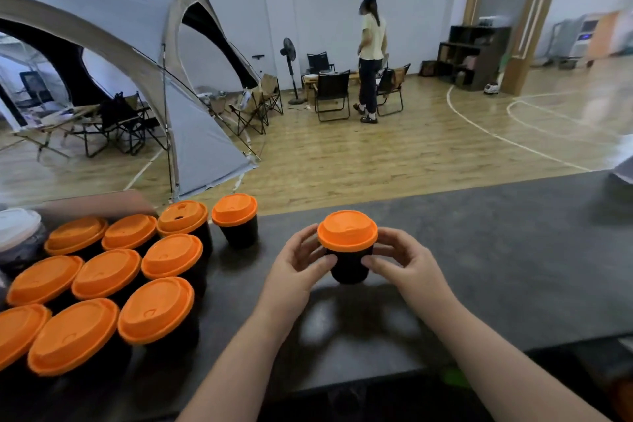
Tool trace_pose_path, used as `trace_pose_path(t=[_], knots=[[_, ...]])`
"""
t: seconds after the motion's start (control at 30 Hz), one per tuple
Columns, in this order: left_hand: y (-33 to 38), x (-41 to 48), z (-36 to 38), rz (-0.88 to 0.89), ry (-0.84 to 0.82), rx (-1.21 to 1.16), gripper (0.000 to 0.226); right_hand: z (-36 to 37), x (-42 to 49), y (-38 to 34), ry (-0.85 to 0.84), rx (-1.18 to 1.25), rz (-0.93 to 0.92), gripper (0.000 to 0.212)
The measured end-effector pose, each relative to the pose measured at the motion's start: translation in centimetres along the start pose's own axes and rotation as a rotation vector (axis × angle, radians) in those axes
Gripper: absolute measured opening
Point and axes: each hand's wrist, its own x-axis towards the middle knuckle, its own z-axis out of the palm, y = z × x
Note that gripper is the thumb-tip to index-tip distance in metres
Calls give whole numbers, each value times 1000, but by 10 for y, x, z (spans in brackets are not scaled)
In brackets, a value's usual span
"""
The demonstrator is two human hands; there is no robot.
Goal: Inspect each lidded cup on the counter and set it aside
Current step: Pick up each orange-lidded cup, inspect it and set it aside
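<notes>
Two bare forearms enter from the bottom edge, one from the lower left and one from the lower right. No sleeve or cuff shows on either arm as far as the edge allows. The left hand (297,262) and the right hand (399,259) carry no gloves, and no ring, watch or bracelet shows on fingers or wrists. The fingernails (329,260) look short and unpainted.

Black cup (350,267) with orange lid (347,230); a cluster of cups (113,284) likewise black under orange lids. Dark grey counter (479,250), pale wooden floor (376,154), grey tent (102,27).
</notes>
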Motion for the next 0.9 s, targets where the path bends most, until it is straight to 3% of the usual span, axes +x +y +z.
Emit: trace_pose_path(t=[0.53,0.9], knots=[[-47,-18,346,-4,-51,45,44,-337,-69,-11,94,-115,22,45],[-79,40,511,-39,-147,74,45,-502,-64,-3,233,-73,124,46]])
